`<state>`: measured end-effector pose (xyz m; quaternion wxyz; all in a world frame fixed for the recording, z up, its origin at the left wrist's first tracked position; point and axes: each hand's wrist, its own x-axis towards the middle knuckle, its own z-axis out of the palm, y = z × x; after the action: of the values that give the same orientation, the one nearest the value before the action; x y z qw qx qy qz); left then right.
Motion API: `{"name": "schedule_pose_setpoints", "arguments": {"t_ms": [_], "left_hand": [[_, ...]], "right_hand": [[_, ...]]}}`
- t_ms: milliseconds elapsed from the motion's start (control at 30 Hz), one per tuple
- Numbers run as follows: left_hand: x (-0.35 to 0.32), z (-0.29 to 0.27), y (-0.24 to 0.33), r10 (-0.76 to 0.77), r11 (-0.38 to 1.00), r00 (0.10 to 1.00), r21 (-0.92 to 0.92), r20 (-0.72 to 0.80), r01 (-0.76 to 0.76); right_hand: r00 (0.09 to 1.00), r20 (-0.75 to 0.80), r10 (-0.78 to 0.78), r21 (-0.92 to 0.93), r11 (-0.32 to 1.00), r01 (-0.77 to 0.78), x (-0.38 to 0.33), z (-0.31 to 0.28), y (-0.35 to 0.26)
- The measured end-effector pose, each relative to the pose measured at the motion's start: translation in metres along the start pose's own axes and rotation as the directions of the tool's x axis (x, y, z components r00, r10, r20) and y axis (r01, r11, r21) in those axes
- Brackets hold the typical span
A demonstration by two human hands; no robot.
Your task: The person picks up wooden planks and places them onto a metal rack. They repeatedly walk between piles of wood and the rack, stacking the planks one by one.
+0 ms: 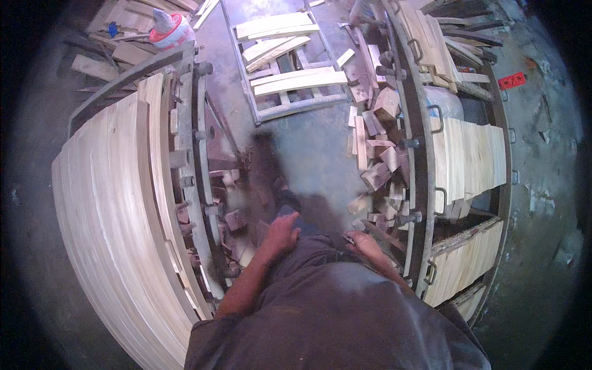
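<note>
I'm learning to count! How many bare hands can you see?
2: the left hand by the dark trousers, and the right hand across from it, nearer the wood blocks.

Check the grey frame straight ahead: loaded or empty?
Loaded: pale boards lie across the grey frame, with gaps between them.

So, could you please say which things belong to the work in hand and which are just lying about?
Probably in use:
small unidentifiable object in right hand
pale boards along the left

Seemingly lying about:
wooden blocks on the floor
red-rimmed container
</note>
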<state>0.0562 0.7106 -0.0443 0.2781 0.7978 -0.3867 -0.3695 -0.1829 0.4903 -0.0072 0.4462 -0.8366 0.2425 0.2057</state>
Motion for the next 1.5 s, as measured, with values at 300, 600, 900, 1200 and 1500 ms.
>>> {"name": "schedule_pose_setpoints", "arguments": {"t_ms": [300,600,900,1200,1500], "left_hand": [[0.128,-0.169,-0.029,-0.145,0.989,0.959,-0.063,-0.242,0.134],[0.135,-0.198,-0.022,-0.446,0.895,0.873,-0.121,-0.197,0.429],[0.159,-0.150,0.032,-0.691,0.702,0.721,-0.280,-0.048,0.655],[0.179,-0.160,0.064,-0.859,0.486,0.512,-0.358,-0.025,0.798],[0.169,-0.165,0.060,-0.793,0.592,0.606,-0.319,-0.066,0.740]], "right_hand": [[0.976,-0.056,0.211,0.455,0.876,-0.163,0.209,-0.034,0.010],[0.925,0.147,0.350,0.985,0.033,-0.169,0.464,-0.131,0.048],[0.762,0.297,0.575,0.953,-0.234,-0.194,0.626,-0.169,0.071],[0.538,0.368,0.759,0.920,-0.383,-0.088,0.698,-0.193,0.013],[0.557,0.039,0.829,0.998,-0.006,-0.060,0.686,-0.183,0.021]]}}
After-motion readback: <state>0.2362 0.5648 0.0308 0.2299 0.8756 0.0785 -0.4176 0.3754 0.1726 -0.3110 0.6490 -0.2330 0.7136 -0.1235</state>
